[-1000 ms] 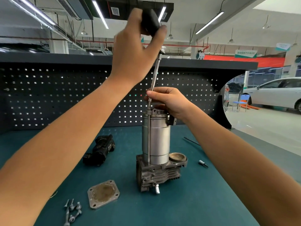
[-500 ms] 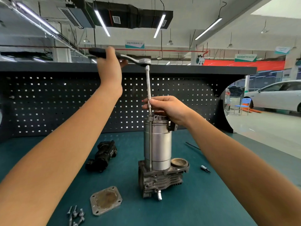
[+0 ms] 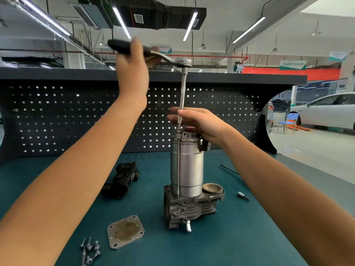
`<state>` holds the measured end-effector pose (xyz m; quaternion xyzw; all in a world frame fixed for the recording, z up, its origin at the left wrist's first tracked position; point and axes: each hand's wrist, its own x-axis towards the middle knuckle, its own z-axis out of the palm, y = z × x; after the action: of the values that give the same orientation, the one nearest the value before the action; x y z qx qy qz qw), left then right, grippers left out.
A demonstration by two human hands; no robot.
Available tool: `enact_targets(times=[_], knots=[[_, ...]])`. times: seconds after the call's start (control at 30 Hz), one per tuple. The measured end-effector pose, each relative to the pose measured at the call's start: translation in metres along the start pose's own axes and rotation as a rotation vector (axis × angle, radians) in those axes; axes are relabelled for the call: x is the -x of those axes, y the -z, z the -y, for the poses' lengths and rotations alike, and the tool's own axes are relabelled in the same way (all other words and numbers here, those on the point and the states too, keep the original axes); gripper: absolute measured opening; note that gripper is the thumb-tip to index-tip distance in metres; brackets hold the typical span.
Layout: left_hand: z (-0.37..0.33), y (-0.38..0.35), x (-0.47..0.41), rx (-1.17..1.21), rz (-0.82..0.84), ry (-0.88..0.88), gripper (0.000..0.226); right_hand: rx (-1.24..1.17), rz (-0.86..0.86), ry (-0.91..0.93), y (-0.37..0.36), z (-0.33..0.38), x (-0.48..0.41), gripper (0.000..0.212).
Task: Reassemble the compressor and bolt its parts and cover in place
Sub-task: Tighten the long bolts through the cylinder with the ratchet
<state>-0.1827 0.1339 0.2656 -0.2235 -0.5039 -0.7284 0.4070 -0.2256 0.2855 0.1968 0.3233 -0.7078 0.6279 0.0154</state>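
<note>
**Tightening step at the bench [image 3: 211,246]**

Near left: loose bolts [image 3: 89,250], cover [image 3: 125,231]. L hand [image 3: 132,73] grips ratchet [image 3: 172,59] handle, up high. R hand [image 3: 199,123] pinches extension [image 3: 182,96] just above compressor [image 3: 187,169], upright at centre. Tip: hold extension vertical, short swings, don't topple it.

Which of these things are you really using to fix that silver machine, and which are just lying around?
In the job: compressor; ratchet in the left hand; extension bar held by the right hand; cover plate and bolts, waiting their turn.
Just lying about: small bit; thin rod; black part, maybe needed later; white car and blue chair behind.
</note>
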Motion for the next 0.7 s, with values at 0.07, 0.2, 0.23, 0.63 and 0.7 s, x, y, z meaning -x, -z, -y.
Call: enact_targets(times=[0.07,0.2,0.23,0.63,0.7], knots=[[0.007,0.005,-0.012,0.156,-0.038,0.233,0.019,-0.012,0.039,-0.013,0.000,0.003,0.001,0.019],[0.013,0.010,-0.019,0.280,-0.050,0.386,0.031,0.081,-0.001,0.019,-0.002,0.000,0.003,0.017],[0.012,0.010,-0.018,0.270,-0.057,0.371,0.033,0.096,-0.022,0.029,-0.002,0.000,0.003,0.015],[-0.008,-0.004,0.016,-0.018,0.071,-0.206,0.005,0.046,-0.043,0.017,-0.004,0.002,0.005,0.011],[-0.001,0.001,0.002,0.166,0.022,0.089,0.016,0.039,0.003,0.003,-0.003,0.003,0.005,0.017]])
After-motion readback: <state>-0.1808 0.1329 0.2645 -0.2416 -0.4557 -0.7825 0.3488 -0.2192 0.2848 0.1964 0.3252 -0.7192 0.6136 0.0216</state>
